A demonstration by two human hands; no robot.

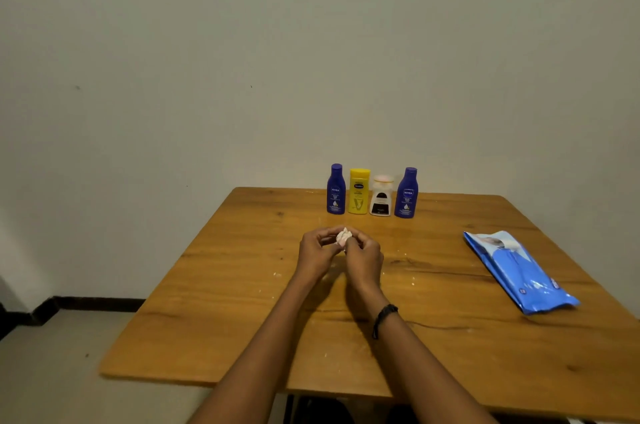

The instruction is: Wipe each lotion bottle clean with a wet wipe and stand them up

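Already all four bottles stand behind the wipe, which the left hand and right hand pinch into a ball, probably finished; the wipe pack lies right.

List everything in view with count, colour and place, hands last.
dark blue plastic lotion bottles: two, upright, ends of the row at the table's far edge
yellow plastic lotion bottle: one, upright, second from left in the row
white lotion bottle with dark label: one, upright, third from left
blue plastic wet-wipe pack: one, lying flat on the table's right side
crumpled white wet wipe: one, held between both hands
brown wooden table: one, under everything
black wristband: one, right wrist
left hand: grips the wipe, mid-table
right hand: pinches the wipe's other side
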